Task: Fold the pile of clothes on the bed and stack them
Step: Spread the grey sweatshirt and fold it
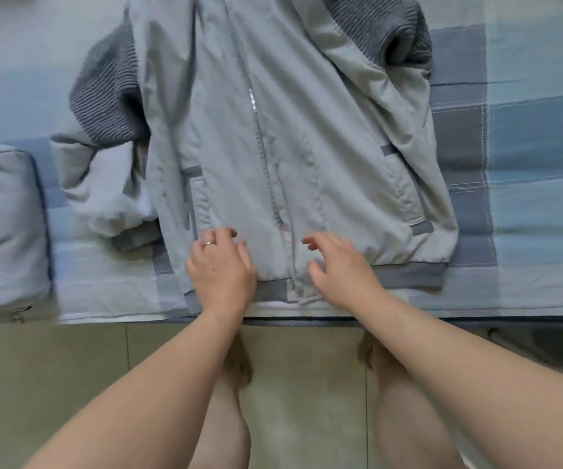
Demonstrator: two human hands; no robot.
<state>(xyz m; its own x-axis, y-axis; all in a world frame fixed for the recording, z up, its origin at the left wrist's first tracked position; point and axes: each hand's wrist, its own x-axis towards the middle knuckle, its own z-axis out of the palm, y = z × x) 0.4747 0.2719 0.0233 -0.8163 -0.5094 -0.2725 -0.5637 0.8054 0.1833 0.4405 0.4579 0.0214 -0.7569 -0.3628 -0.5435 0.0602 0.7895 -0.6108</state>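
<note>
Far left, we spot pale blue padded cushion [2, 231] at bed edge. Next along, pale grey zip-front jacket with dark grey ribbed knit sleeves [324, 157] lies flat, front up, on blue patchwork-check bed sheet [527, 130], hem toward us. Near-side sleeve [104, 96] bunched beside jacket body. Our left hand [220, 265], ring on finger, rests on hem left of metal zip [263, 147], fingers loosely bent, gripping nothing. Our right hand [341, 269] sits just right of zip, fingers relaxed and spread, tips at fabric. Far-side sleeve [374, 25] folded over upper right corner.
</note>
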